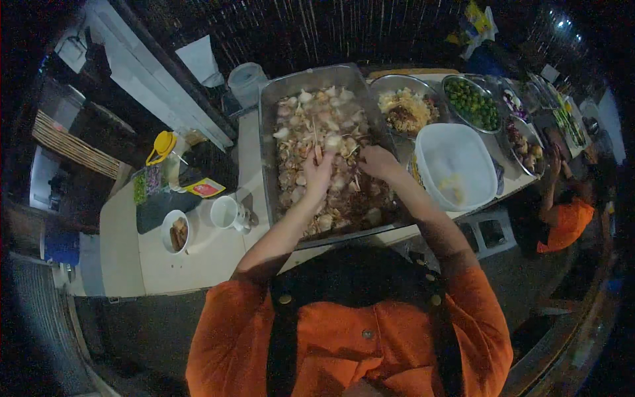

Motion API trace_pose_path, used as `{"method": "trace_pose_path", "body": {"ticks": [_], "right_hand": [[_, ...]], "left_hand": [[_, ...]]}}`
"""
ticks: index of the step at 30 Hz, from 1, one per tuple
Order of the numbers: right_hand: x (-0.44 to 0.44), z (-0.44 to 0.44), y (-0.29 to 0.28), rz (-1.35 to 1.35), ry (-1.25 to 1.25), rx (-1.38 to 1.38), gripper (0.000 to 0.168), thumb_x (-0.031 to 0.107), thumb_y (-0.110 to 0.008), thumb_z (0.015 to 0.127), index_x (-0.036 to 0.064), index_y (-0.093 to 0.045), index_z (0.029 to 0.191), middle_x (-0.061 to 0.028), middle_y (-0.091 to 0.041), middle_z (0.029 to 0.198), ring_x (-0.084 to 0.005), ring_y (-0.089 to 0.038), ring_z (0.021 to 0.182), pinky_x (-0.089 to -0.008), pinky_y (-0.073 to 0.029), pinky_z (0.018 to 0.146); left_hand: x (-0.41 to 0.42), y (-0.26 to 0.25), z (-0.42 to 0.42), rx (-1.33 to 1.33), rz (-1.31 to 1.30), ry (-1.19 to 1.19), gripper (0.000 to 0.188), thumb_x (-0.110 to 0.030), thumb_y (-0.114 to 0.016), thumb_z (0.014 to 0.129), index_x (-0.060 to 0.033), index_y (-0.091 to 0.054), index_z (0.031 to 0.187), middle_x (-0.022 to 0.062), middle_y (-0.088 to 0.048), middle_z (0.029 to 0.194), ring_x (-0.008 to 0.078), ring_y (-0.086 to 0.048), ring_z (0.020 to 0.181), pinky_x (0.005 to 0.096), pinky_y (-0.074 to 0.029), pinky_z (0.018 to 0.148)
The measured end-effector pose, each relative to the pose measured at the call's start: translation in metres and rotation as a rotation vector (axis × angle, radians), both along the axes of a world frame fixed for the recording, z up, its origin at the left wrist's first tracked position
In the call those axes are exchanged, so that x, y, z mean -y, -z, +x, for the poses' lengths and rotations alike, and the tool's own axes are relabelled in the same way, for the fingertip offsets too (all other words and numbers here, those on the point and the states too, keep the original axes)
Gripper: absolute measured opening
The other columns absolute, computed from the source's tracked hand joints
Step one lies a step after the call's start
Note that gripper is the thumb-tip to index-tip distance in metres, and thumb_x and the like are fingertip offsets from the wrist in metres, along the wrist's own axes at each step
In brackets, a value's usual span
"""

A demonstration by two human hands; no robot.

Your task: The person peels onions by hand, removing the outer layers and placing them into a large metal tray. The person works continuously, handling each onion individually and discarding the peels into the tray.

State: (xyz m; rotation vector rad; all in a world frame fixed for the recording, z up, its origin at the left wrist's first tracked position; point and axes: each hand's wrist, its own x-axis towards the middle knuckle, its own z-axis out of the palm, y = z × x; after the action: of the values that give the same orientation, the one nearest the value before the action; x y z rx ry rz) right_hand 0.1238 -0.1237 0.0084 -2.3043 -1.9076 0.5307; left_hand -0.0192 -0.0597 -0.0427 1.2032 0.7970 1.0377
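Observation:
A large clear plastic bin [266,164] stands before me, filled with garlic bulbs [306,97], loose cloves and papery skins. My left hand [319,171] is over the middle of the heap, its fingers closed around a slim, pale brown object [318,150] with a thin end pointing away from me. Too little of that object shows to tell what it is. To its right, my right hand [378,162] reaches into the heap with bent fingers, close to a whitish garlic bulb [349,146]. Whether the right fingers pinch anything is hidden.
Right of the bin are a white plastic tub [454,154], a metal bowl of peeled garlic [409,101] and a bowl of green pieces [469,101]. Left stand a white mug [225,212], a bowl of brown pieces [176,233] and a yellow-lidded jug [166,146]. A co-worker [568,223] is at far right.

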Motion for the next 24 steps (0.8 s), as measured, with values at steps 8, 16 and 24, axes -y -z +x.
{"method": "trace_pose_path", "body": {"ticks": [8, 16, 24], "right_hand": [[-0.039, 0.002, 0.037, -0.070, -0.061, 0.022, 0.023, 0.009, -0.050, 0.071, 0.002, -0.048, 0.093, -0.0142, -0.054, 0.088, -0.0246, -0.053, 0.080, -0.0374, -0.043, 0.067], [-0.054, 0.039, 0.082, 0.123, 0.024, -0.096, 0.026, 0.015, -0.060, 0.064, 0.004, -0.056, 0.086, -0.0136, -0.056, 0.081, -0.0258, -0.054, 0.075, -0.0321, -0.042, 0.066], [-0.041, 0.038, 0.062, 0.236, 0.002, -1.271, 0.015, 0.017, -0.058, 0.071, 0.005, -0.058, 0.080, -0.0019, -0.057, 0.075, -0.0103, -0.051, 0.068, -0.0248, -0.040, 0.063]], "left_hand": [[-0.007, -0.002, 0.005, 0.220, 0.026, -0.080, 0.008, -0.002, -0.051, 0.073, -0.0033, -0.049, 0.081, -0.0014, -0.048, 0.071, 0.0060, -0.043, 0.058, 0.0210, -0.037, 0.049], [-0.003, -0.002, 0.004, 0.047, 0.060, -0.040, 0.012, 0.000, -0.050, 0.071, -0.0022, -0.053, 0.083, -0.0006, -0.050, 0.075, 0.0069, -0.045, 0.063, 0.0209, -0.037, 0.056], [-0.005, -0.006, 0.003, -0.263, 0.173, 0.082, 0.025, -0.014, -0.059, 0.070, -0.0030, -0.052, 0.090, -0.0001, -0.050, 0.071, 0.0078, -0.049, 0.060, 0.0214, -0.039, 0.052]]}}
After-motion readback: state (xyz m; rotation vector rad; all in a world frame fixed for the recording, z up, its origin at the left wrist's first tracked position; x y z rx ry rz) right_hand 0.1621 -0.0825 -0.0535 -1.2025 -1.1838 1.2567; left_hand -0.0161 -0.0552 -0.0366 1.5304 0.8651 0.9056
